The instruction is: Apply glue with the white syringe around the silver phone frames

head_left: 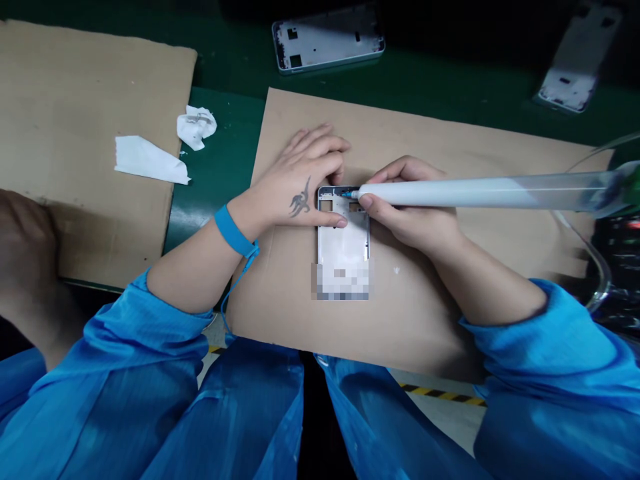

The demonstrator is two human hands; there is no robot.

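A silver phone frame (343, 250) lies on a brown cardboard sheet (425, 153). My left hand (300, 180) rests on the frame's top left, fingers bent and spread over it, thumb pressing its face. My right hand (407, 213) is closed round a long white glue syringe (480, 192). The syringe lies level and its blue tip touches the frame's upper edge. A blue wrist strap (234, 231) circles my left wrist.
Two more phone frames (327, 41) (580, 63) lie on the green belt at the back. Crumpled white tissue (197, 127) and a flat piece (147, 159) sit on and beside a second cardboard sheet (75, 120). Another person's arm (25, 267) shows at the left edge. A clear tube (597, 263) curves at the right.
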